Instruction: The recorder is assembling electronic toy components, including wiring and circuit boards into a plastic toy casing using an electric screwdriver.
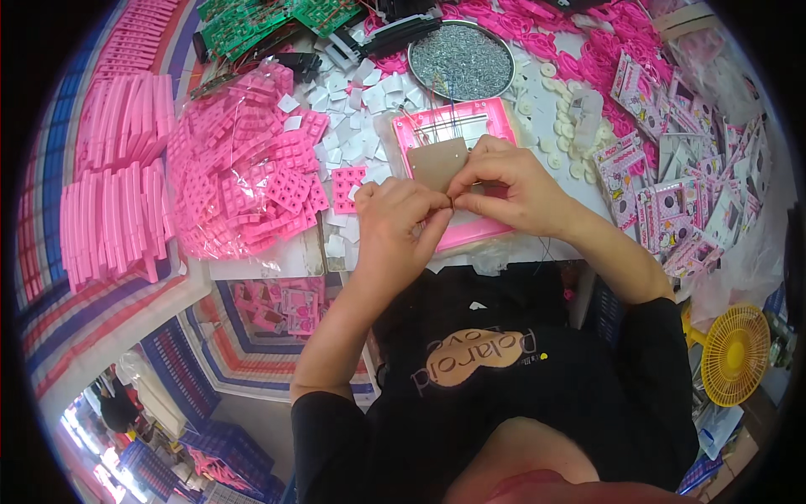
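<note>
In front of me a pink plastic housing (501, 112) lies on the table, with a brown board (437, 165) tilted over its middle and thin wires (453, 91) running out past its far edge. My left hand (396, 223) is closed in a pinch at the board's near edge. Opposite it, my right hand (512, 186) pinches too, its fingers close against the board's right side. The fingertips of both hands meet, and what they hold is too small and covered to make out.
Left of the hands lies a bag of pink keypads (243, 168), beside stacked pink plastic parts (113, 223). Behind stand a bowl of screws (462, 60) and green circuit boards (269, 25). White paper squares (340, 126) are scattered nearby. Printed cards (672, 202) and a yellow fan (735, 354) are right.
</note>
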Demonstrator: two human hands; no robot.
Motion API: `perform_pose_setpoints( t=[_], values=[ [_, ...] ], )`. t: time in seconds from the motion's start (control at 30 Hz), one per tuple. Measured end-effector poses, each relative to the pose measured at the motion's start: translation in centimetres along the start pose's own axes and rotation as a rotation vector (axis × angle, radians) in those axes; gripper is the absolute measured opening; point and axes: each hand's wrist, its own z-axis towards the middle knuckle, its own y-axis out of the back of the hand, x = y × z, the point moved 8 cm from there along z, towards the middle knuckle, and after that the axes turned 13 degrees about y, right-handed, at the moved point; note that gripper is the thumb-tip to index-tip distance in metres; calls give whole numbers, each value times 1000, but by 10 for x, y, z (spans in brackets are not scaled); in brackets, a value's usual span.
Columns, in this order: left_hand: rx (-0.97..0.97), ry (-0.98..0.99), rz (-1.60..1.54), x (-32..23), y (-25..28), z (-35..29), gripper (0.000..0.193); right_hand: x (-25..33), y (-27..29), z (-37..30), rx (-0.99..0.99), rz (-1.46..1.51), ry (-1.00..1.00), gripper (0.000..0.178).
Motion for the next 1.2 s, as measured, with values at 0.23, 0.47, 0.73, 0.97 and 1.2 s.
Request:
perform_pose_setpoints(
  t=[0.23,0.47,0.73,0.97,1.2],
  values=[
    [41,-8,1,-1,-3,1,11,-2,1,1,8,-26,-26,10],
    [-18,23,-12,-2,-5,4,10,1,3,1,58,-65,10,10],
    [-49,21,-59,-6,-5,6,11,-8,7,-3,-6,81,-65,11],
    [-168,77,95,-2,-15,1,16,-6,3,-2,-39,54,-83,11],
    [-202,65,84,-4,0,-2,18,-8,5,-3,-78,115,-92,11]
  ],
)
